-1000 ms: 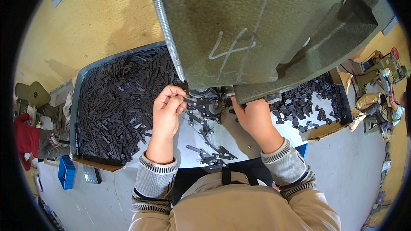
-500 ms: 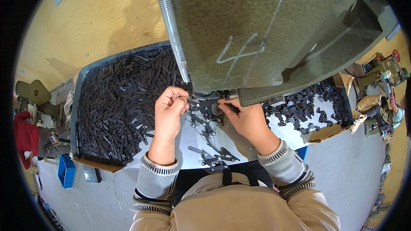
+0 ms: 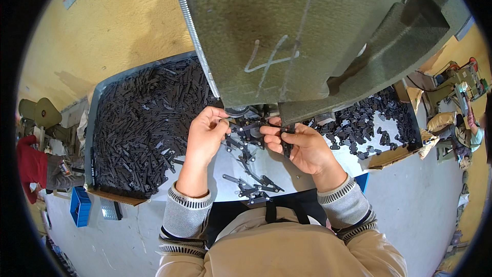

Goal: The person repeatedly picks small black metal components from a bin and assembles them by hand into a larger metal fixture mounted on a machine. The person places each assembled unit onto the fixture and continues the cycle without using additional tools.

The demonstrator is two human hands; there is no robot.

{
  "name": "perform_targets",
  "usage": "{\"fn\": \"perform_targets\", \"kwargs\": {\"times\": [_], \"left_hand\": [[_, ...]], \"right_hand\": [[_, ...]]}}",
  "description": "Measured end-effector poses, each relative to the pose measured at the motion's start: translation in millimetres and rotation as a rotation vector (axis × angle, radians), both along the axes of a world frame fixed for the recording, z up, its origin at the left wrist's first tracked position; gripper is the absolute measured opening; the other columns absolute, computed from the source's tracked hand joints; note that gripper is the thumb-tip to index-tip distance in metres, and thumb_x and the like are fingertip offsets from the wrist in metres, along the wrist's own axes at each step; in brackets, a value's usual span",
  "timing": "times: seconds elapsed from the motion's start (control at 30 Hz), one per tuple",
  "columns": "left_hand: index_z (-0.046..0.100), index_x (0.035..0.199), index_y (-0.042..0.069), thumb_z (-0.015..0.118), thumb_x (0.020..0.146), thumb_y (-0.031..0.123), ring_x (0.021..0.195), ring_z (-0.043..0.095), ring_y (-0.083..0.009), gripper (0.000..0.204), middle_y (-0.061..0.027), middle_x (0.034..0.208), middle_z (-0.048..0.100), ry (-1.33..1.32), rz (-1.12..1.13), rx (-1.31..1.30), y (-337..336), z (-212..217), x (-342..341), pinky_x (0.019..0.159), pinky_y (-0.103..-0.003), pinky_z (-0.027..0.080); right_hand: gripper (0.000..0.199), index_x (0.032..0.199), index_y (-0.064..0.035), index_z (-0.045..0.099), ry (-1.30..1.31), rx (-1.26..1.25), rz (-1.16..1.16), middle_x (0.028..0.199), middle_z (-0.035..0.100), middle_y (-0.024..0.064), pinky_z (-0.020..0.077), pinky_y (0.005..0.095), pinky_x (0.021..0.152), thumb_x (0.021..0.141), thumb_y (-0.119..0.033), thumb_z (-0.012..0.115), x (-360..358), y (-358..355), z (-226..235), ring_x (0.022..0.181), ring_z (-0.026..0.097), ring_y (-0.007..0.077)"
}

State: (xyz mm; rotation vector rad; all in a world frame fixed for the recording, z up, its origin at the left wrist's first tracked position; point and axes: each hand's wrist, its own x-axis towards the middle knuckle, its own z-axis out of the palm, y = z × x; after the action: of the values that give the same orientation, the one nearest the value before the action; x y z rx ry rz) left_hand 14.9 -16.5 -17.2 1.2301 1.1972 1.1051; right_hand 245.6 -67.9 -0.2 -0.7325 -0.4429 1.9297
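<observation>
Under the head of a green press-like machine (image 3: pixel 266 25), both hands work with small black metal parts. My left hand (image 3: pixel 203 136) is closed in a pinch at the end of a black metal link (image 3: pixel 245 129), beside the machine's lower tooling. My right hand (image 3: pixel 313 151) grips a black jointed linkage (image 3: pixel 287 147) between thumb and fingers, to the right of the tooling. Machine and fingers partly hide the parts between the hands. Nearer to me, a chain of joined black links (image 3: pixel 259 191) trails over the pale tabletop (image 3: pixel 225 166) to its front edge.
A wide heap of flat black strips (image 3: pixel 143 118) fills the left tray. Small black plates (image 3: pixel 353 128) lie in the cardboard-edged tray at right. A threaded rod (image 3: pixel 197 41) hangs along the machine. A blue crate (image 3: pixel 80 206) stands on the floor; other people are at both sides.
My right hand has drawn back slightly to the right and turned, bringing a black linkage into view in its fingers. My left hand has stayed near the tooling. The view has shifted slightly.
</observation>
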Motion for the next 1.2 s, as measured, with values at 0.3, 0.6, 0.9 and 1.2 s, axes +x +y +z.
{"fn": "perform_targets", "kwargs": {"times": [0.3,0.6,0.9,1.2], "left_hand": [[0.066,0.083,0.001,0.070,0.075,0.000,0.063,0.054,-0.0118,0.009,-0.0051,0.074,0.058,0.576,0.057,0.185,-10.4,12.2,-50.4,0.059,-0.024,0.044],[0.066,0.076,0.003,0.072,0.068,0.006,0.071,0.060,-0.0263,0.011,-0.0108,0.072,0.059,0.885,-0.244,0.313,1.6,12.4,-40.7,0.064,-0.035,0.048],[0.064,0.091,0.001,0.065,0.070,-0.001,0.064,0.060,-0.0226,0.022,-0.0096,0.073,0.061,0.894,-0.271,0.302,-6.6,28.9,-28.2,0.061,-0.031,0.049],[0.057,0.093,0.000,0.063,0.091,0.010,0.067,0.058,-0.0081,0.011,-0.0044,0.077,0.063,-0.081,-0.167,-0.007,-8.6,16.7,0.3,0.061,-0.020,0.048]], "right_hand": [[0.012,0.094,-0.0044,0.052,-0.227,0.019,-0.045,0.095,0.067,0.0139,0.0371,0.0177,0.041,0.096,-0.016,0.056,-3.2,-7.6,-2.0,0.067,0.061,0.0118],[0.014,0.091,-0.0034,0.059,-0.275,0.082,-0.117,0.079,0.064,0.0055,0.0307,0.0153,0.038,0.092,-0.017,0.062,-2.7,-13.8,-2.2,0.055,0.051,0.0056],[0.015,0.097,-0.0004,0.061,-0.322,0.075,-0.193,0.080,0.063,0.0039,0.0328,0.0155,0.043,0.091,-0.015,0.063,0.4,-9.3,-6.0,0.056,0.051,0.0053],[0.011,0.090,-0.0017,0.060,-0.518,0.230,-0.131,0.076,0.062,0.0058,0.0283,0.0179,0.044,0.091,-0.013,0.063,-3.0,-3.7,-2.9,0.051,0.039,0.0038]]}}
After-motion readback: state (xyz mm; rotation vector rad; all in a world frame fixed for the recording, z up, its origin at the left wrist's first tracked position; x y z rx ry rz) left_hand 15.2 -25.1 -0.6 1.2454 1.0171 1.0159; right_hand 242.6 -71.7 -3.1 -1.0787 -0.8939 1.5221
